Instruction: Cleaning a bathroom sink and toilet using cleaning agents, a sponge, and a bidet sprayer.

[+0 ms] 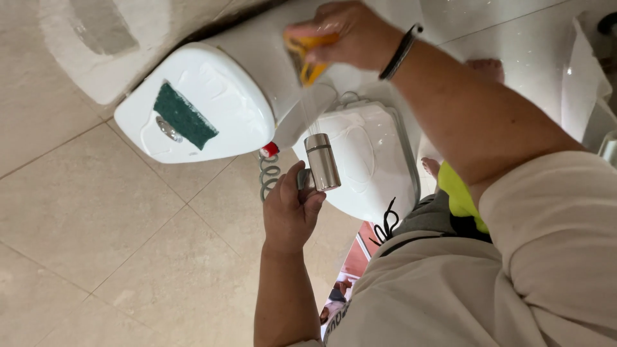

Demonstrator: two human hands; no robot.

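Note:
My left hand (290, 207) grips a chrome handheld sprayer (321, 161), its nozzle aimed toward the white toilet tank (257, 58). A thin stream of water runs from it up to the tank's side. My right hand (350, 33) presses a yellow sponge (307, 56) against the side of the tank. A black band sits on that wrist. The white tank lid (218, 122) carries a green scouring pad (183, 115) lying beside the chrome flush button (168, 128).
The closed white toilet seat lid (366, 160) lies below the tank. A coiled hose with a red fitting (270, 151) hangs beside it. Beige floor tiles (96, 244) spread left. My bare feet (485, 67) stand by the bowl.

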